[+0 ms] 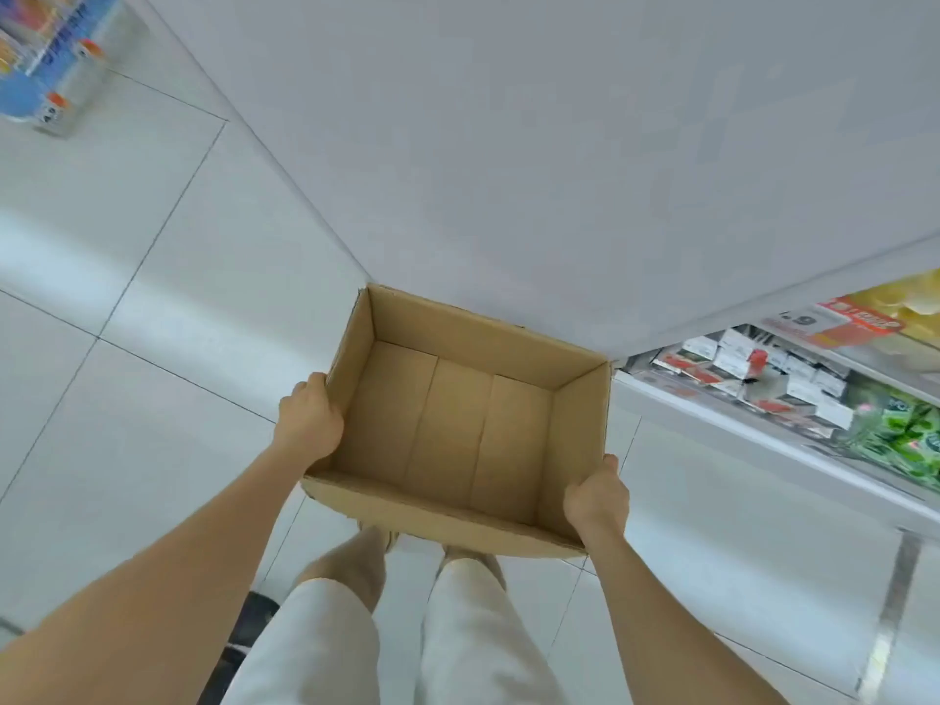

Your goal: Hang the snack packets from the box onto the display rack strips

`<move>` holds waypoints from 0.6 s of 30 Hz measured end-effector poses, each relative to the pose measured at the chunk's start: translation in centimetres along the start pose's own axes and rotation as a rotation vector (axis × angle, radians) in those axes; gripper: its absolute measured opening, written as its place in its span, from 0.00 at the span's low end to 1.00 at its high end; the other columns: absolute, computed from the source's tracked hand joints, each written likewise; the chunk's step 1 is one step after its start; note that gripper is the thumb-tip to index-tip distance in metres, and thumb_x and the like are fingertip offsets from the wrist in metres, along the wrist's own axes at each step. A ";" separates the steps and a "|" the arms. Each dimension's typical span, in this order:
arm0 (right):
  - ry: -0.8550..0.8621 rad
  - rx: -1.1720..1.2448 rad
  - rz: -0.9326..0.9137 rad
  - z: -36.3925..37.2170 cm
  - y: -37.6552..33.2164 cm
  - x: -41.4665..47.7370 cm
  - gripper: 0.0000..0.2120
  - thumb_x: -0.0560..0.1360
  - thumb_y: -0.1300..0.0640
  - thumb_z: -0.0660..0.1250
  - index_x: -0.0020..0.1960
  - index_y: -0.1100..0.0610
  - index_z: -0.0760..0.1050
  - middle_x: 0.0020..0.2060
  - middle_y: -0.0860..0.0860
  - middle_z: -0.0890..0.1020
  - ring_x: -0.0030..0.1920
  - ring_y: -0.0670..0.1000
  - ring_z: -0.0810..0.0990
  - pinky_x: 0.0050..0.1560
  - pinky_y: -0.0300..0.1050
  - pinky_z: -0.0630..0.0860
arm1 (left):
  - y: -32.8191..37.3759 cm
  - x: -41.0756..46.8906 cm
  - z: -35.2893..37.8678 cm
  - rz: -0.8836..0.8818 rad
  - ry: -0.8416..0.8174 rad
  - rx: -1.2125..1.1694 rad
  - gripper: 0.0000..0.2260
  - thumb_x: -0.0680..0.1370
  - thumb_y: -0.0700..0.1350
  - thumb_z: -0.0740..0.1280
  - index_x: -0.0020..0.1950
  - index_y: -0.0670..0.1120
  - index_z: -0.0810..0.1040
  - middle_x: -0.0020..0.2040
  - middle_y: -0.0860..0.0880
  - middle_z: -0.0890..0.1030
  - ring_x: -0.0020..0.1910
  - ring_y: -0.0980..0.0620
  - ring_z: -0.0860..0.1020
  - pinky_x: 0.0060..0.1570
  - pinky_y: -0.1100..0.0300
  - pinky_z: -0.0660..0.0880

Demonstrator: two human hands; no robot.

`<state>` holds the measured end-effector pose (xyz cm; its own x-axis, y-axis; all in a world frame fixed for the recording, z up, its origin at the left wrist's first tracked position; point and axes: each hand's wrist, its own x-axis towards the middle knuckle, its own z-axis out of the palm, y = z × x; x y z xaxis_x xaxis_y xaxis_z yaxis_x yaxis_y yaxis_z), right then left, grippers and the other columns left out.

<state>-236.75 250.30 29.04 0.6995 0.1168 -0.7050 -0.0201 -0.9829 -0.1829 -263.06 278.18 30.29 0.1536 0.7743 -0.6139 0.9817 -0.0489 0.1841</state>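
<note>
Cardboard box [458, 424] was held level over the tiled floor [127, 348], its far rim close to the foot of the white shelf end panel [508, 170]. I could not tell if they touched. The left hand [310, 422] curled over the left wall and the right hand [597, 498] over the right wall, both near the near corners, probably to balance it. Its mouth faced up, with the long axis across the body. No packets showed inside.

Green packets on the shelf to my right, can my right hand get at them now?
Probably not yet: the right hand grips the right wall of the cardboard box, and the left hand grips the other. Once freed, its way to the green packets looks open.
</note>
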 end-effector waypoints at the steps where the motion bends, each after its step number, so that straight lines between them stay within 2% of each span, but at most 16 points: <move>1: -0.028 -0.021 0.031 1.8 -0.5 1.1 0.20 0.77 0.64 0.60 0.69 0.59 0.65 0.51 0.59 0.79 0.50 0.63 0.77 0.42 0.50 0.73 | -0.6 2.3 1.1 0.013 -0.032 0.016 0.16 0.82 0.36 0.59 0.70 0.38 0.69 0.62 0.35 0.76 0.60 0.30 0.75 0.57 0.43 0.71; 3: -0.067 -0.006 0.085 5.8 -1.3 3.9 0.21 0.76 0.65 0.60 0.69 0.59 0.66 0.53 0.59 0.79 0.52 0.63 0.78 0.46 0.53 0.77 | -1.5 7.1 3.5 0.023 -0.093 0.031 0.17 0.81 0.35 0.59 0.71 0.38 0.69 0.63 0.36 0.77 0.60 0.32 0.76 0.57 0.44 0.72; 5: -0.088 0.020 0.127 9.3 -1.9 6.8 0.20 0.76 0.65 0.60 0.68 0.59 0.69 0.52 0.57 0.78 0.51 0.61 0.77 0.51 0.54 0.78 | -2.2 11.2 6.2 0.014 -0.157 0.033 0.18 0.80 0.35 0.60 0.70 0.38 0.70 0.62 0.37 0.78 0.60 0.34 0.77 0.56 0.46 0.75; 8: -0.096 0.065 0.177 14.2 -1.5 11.7 0.19 0.76 0.66 0.58 0.66 0.59 0.72 0.54 0.57 0.79 0.49 0.60 0.76 0.51 0.52 0.78 | -3.2 17.2 10.9 -0.017 -0.246 0.026 0.17 0.80 0.35 0.61 0.69 0.38 0.69 0.62 0.36 0.78 0.57 0.35 0.76 0.54 0.46 0.76; 10: -0.088 0.113 0.184 17.0 -1.1 14.6 0.22 0.76 0.65 0.57 0.68 0.56 0.73 0.55 0.57 0.80 0.51 0.60 0.77 0.52 0.53 0.79 | -3.5 20.6 13.9 -0.029 -0.291 0.015 0.19 0.80 0.35 0.60 0.71 0.38 0.66 0.63 0.36 0.76 0.57 0.35 0.76 0.54 0.46 0.76; 11: -0.091 0.143 0.168 17.8 -1.3 15.5 0.24 0.76 0.65 0.57 0.70 0.55 0.71 0.55 0.55 0.80 0.52 0.60 0.77 0.52 0.54 0.80 | -3.5 21.8 15.1 -0.029 -0.315 0.006 0.21 0.80 0.35 0.60 0.74 0.39 0.64 0.64 0.35 0.75 0.58 0.35 0.76 0.55 0.45 0.76; 14: -0.176 0.190 0.132 19.5 -1.3 17.7 0.30 0.77 0.66 0.55 0.77 0.50 0.63 0.56 0.53 0.78 0.54 0.59 0.77 0.43 0.47 0.75 | -3.5 24.6 17.1 0.008 -0.400 -0.059 0.31 0.80 0.34 0.59 0.82 0.43 0.54 0.67 0.36 0.74 0.62 0.35 0.75 0.58 0.45 0.77; 16: -0.250 0.121 0.095 19.6 -1.7 18.2 0.30 0.78 0.65 0.56 0.79 0.52 0.60 0.58 0.54 0.76 0.56 0.60 0.76 0.47 0.47 0.75 | -4.0 25.1 17.5 0.041 -0.460 -0.044 0.34 0.80 0.34 0.60 0.84 0.43 0.51 0.71 0.37 0.71 0.67 0.35 0.74 0.61 0.46 0.76; 18: -0.220 0.056 0.044 18.4 -3.2 17.6 0.30 0.79 0.64 0.57 0.80 0.54 0.62 0.63 0.56 0.77 0.60 0.61 0.77 0.54 0.49 0.76 | -4.3 24.5 16.9 0.100 -0.452 0.002 0.34 0.79 0.36 0.63 0.84 0.42 0.53 0.76 0.39 0.67 0.72 0.36 0.70 0.68 0.46 0.73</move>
